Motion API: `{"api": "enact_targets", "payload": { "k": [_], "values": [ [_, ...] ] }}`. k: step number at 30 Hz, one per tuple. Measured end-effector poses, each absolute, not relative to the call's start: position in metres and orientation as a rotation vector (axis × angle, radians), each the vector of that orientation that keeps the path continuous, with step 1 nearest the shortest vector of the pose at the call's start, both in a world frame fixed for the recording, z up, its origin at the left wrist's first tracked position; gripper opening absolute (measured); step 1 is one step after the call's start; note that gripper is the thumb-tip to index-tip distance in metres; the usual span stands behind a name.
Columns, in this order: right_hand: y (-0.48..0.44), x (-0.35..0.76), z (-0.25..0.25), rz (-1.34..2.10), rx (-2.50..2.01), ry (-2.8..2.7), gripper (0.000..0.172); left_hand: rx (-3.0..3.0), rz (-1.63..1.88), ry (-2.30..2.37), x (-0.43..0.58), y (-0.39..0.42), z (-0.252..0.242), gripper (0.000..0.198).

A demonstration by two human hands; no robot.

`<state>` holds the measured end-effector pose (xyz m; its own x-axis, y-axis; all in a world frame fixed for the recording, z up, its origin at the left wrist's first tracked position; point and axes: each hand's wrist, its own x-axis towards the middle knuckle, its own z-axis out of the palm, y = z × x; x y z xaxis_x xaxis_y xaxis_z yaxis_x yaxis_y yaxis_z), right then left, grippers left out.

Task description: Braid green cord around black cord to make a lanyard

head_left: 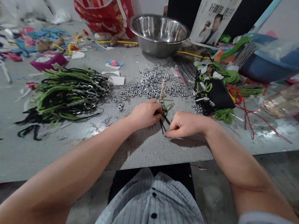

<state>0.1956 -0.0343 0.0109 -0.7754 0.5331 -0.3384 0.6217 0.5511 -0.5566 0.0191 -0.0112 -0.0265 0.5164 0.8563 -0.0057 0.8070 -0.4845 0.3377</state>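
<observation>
My left hand (pixel 147 114) is closed, its fingers pinching a small piece of black and green cord (pixel 168 108) on the tabletop. Thin black strands (pixel 163 126) run from there toward my right hand (pixel 183 125), which is curled with thumb and finger closed on their ends. Just beyond the left fingertips a thin wooden stick (pixel 162 89) stands upright. Behind both hands spreads a heap of small metal nuts (pixel 152 81). The finer part of the cord work is hidden by the left fingers.
Finished-looking green and black cords (pixel 68 95) lie bunched at left, near a purple box (pixel 48 61). A steel bowl (pixel 158 50) stands at the back. Rightward are green cord bundles (pixel 223 115), a black pouch (pixel 219 93), a blue basin (pixel 272 64) and a clear bottle (pixel 286 98).
</observation>
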Motion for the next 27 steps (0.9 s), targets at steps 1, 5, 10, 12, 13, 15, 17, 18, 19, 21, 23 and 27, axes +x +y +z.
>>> {"api": "enact_targets", "payload": {
  "k": [1, 5, 10, 12, 13, 15, 17, 18, 19, 21, 23, 27],
  "values": [
    [-0.035, 0.195, 0.012, -1.082, 0.965, 2.615, 0.035, 2.462, 0.241, 1.407, 0.020, -0.012, -0.027, 0.019],
    [-0.037, 0.195, 0.012, -1.211, 0.844, 2.509, 0.038, 2.452, 0.297, 1.464, 0.022, -0.014, -0.029, 0.021],
    [-0.030, 0.199, 0.004, -1.345, 0.902, 2.546, 0.024, 2.432, 0.381, 1.400, 0.020, -0.013, -0.025, 0.018],
    [-0.024, 0.202, -0.003, -1.374, 1.077, 2.640, 0.025, 2.408, 0.429, 1.344, 0.017, -0.011, -0.022, 0.019],
    [-0.021, 0.204, -0.005, -1.335, 1.169, 2.694, 0.028, 2.400, 0.438, 1.322, 0.016, -0.010, -0.020, 0.020],
    [-0.017, 0.205, -0.010, -1.162, 1.291, 2.763, 0.034, 2.396, 0.426, 1.294, 0.014, -0.008, -0.019, 0.022],
    [-0.016, 0.205, -0.011, -0.947, 1.306, 2.781, 0.036, 2.416, 0.407, 1.266, 0.012, -0.006, -0.020, 0.024],
    [-0.017, 0.204, -0.010, -0.859, 1.287, 2.775, 0.037, 2.429, 0.400, 1.254, 0.011, -0.005, -0.021, 0.025],
    [-0.019, 0.202, -0.008, -0.793, 1.265, 2.760, 0.036, 2.445, 0.389, 1.238, 0.010, -0.005, -0.022, 0.025],
    [-0.023, 0.200, -0.003, -0.734, 1.235, 2.717, 0.036, 2.476, 0.345, 1.203, 0.009, -0.004, -0.023, 0.025],
    [-0.025, 0.199, 0.001, -0.751, 1.220, 2.671, 0.035, 2.501, 0.272, 1.167, 0.007, -0.003, -0.024, 0.024],
    [-0.026, 0.201, 0.004, -0.864, 1.168, 2.628, 0.033, 2.530, 0.183, 1.171, 0.004, -0.001, -0.024, 0.020]
  ]
}}
